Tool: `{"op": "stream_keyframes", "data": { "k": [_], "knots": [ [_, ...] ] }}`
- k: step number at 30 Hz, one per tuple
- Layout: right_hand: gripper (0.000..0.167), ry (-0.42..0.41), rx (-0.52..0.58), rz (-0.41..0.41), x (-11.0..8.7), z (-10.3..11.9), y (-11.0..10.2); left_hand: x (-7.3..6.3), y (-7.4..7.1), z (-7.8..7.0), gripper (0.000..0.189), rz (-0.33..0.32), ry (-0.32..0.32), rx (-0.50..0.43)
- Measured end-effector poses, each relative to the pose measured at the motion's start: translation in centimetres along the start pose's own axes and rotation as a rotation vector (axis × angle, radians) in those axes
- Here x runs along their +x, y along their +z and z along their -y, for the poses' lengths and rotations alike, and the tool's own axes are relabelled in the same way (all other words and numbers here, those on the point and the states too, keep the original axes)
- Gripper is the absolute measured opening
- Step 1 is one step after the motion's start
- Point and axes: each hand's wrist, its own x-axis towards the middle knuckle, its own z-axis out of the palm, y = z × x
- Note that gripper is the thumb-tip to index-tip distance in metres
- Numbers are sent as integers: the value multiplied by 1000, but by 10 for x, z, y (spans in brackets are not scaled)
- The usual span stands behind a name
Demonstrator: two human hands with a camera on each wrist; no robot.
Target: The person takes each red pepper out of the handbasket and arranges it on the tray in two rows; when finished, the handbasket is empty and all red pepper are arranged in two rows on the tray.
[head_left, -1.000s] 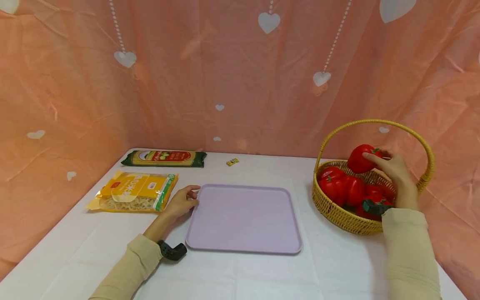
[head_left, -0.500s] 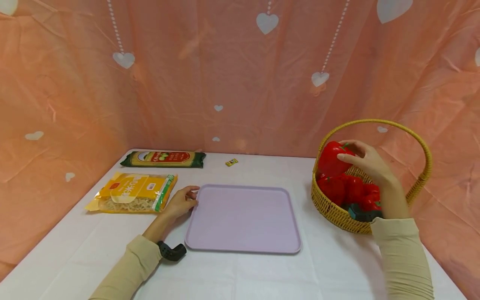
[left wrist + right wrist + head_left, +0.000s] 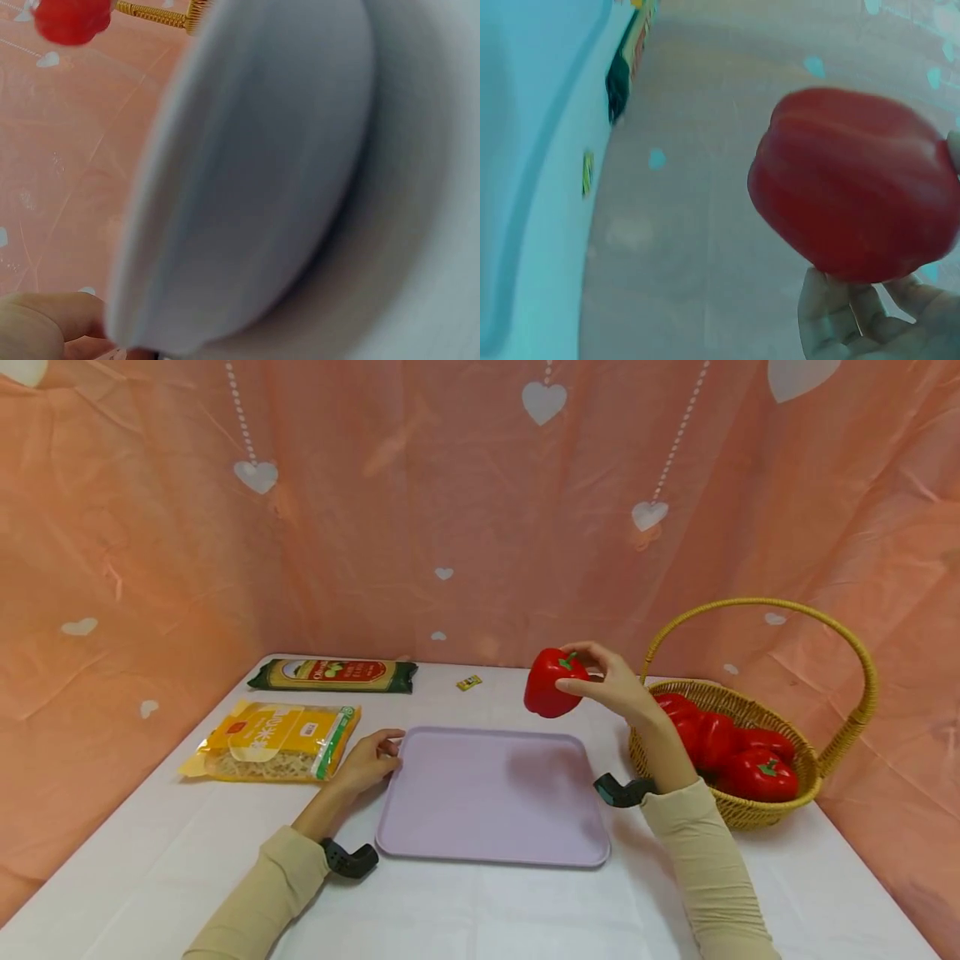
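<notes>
My right hand [image 3: 611, 683] grips a red bell pepper [image 3: 550, 682] by its top and holds it in the air above the far right corner of the lilac tray [image 3: 480, 827]. The right wrist view shows the same pepper [image 3: 859, 184] close up, with fingers [image 3: 840, 319] under it. My left hand [image 3: 367, 762] rests on the table against the tray's left edge, fingers relaxed. In the left wrist view a fingertip [image 3: 45, 322] lies by the tray rim [image 3: 247, 187], and the pepper [image 3: 71, 19] appears far off.
A wicker basket [image 3: 753, 814] with a tall handle stands at the right and holds several red peppers [image 3: 757, 774]. A yellow noodle pack [image 3: 273, 740] and a green pasta pack [image 3: 333, 675] lie at the back left. A small yellow item [image 3: 468, 682] lies near the pink backdrop.
My right hand lifted the pepper out of the basket and carried it left, over the tray's corner. The left hand stayed by the tray.
</notes>
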Motion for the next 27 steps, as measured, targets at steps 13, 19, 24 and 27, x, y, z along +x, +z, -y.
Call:
{"op": "stream_keyframes", "data": {
  "k": [13,19,24,27],
  "knots": [
    [52,-41,65,5,37,-4,84,0,2,3,49,-19,36,15],
    [54,-8,62,22,48,-14,116,-1,3,2,49,-16,37,4],
    [55,25,32,35,54,-20,137,-1,2,1,49,-12,19,-8],
    [53,23,15,47,57,-24,148,-1,2,1,49,-8,0,-12]
  ]
}}
